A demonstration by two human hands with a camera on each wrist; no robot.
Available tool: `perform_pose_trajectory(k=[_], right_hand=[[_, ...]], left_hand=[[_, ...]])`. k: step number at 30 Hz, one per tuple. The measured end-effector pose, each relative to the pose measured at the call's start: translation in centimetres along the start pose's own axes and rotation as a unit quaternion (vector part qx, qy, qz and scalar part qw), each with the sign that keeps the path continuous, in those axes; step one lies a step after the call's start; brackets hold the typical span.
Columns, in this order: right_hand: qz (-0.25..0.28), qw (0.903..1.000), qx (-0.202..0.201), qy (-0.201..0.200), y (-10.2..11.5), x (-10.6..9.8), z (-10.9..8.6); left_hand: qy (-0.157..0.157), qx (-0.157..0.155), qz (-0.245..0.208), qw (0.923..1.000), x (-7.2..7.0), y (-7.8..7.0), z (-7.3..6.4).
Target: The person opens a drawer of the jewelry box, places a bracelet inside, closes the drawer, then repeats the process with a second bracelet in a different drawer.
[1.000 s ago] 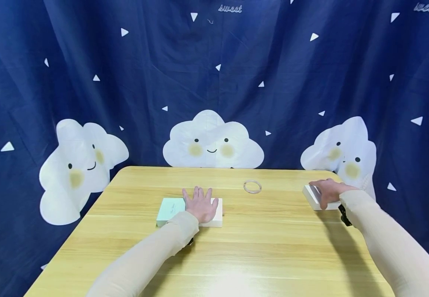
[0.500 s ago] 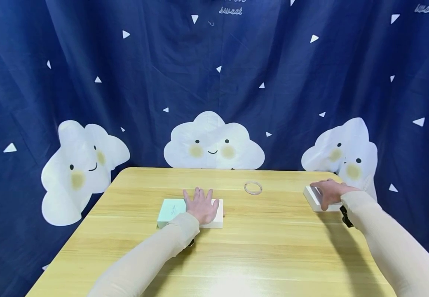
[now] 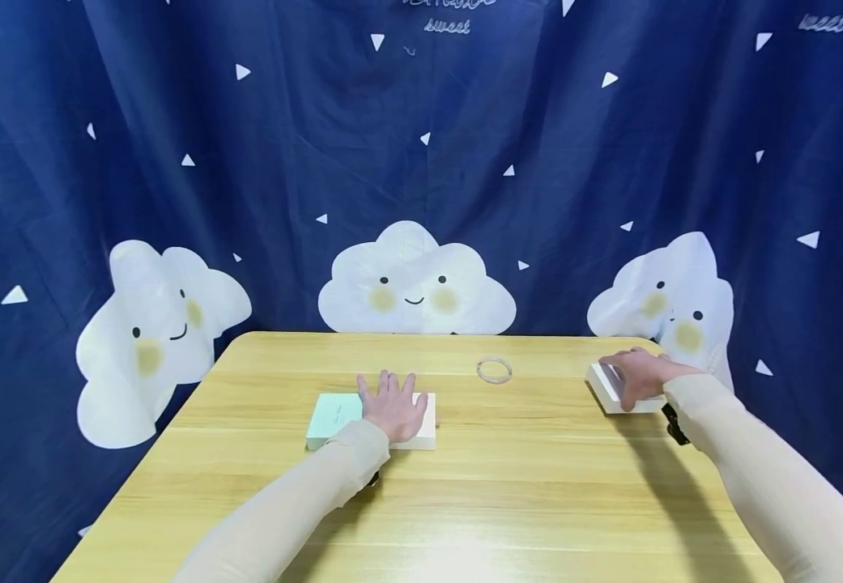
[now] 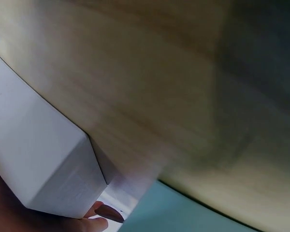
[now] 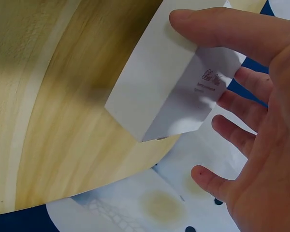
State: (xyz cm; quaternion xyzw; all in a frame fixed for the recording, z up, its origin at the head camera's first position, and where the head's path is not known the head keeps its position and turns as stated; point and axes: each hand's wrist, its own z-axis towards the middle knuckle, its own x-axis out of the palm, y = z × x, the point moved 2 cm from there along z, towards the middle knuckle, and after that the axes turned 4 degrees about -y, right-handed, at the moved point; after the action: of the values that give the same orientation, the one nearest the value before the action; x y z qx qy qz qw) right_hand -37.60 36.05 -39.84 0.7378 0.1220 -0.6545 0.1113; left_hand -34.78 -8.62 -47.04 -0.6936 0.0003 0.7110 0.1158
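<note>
In the head view my left hand [image 3: 394,411] lies with spread, straight fingers over a white box [image 3: 424,429]. Close beside that box, on its left, is a mint-green box [image 3: 334,411] with small lettering. In the left wrist view the white box [image 4: 36,133] fills the left, with the mint-green box [image 4: 183,212] at the bottom. At the table's far right, my right hand [image 3: 640,377] holds another white box [image 3: 606,390]. The right wrist view shows the thumb on one side of this printed white box [image 5: 154,72] and fingers at its opposite edge.
A thin, pale ring-shaped bangle [image 3: 495,371] lies between the hands, towards the back of the wooden table [image 3: 508,478]. Behind the table hangs a dark blue curtain [image 3: 421,121] with smiling clouds. The right-hand box is close to the table's right edge.
</note>
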Motion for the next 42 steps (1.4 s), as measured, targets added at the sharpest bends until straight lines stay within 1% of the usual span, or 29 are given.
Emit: perform_pose_trajectory(k=[8,14,18,26,35,42], right_hand=[[-0.012,0.9996,-0.022,-0.011,1.9,-1.0,-0.2],[-0.003,0.9992,-0.036,-0.015,3.5,-1.4,-0.2],[-0.007,0.999,-0.042,-0.014,4.4,-1.5,-0.2],[-0.012,0.9981,-0.057,-0.018,6.6,-1.9,-0.2],[-0.031,0.9964,-0.075,-0.024,8.1,-1.6,0.2],[-0.039,0.995,-0.087,-0.03,9.6,-1.6,0.1]], left_hand=[[-0.009,0.001,-0.005,1.0,-0.1,0.0,-0.2],[-0.01,0.006,-0.006,0.9999,-0.3,-0.1,-0.3],[-0.008,0.008,-0.002,0.9999,-0.4,-0.1,-0.4],[-0.004,0.004,-0.002,1.0,-0.2,-0.1,-0.3],[-0.012,0.006,-0.004,0.9999,-0.3,-0.1,-0.3],[-0.004,0.001,-0.003,1.0,-0.2,-0.2,-0.2]])
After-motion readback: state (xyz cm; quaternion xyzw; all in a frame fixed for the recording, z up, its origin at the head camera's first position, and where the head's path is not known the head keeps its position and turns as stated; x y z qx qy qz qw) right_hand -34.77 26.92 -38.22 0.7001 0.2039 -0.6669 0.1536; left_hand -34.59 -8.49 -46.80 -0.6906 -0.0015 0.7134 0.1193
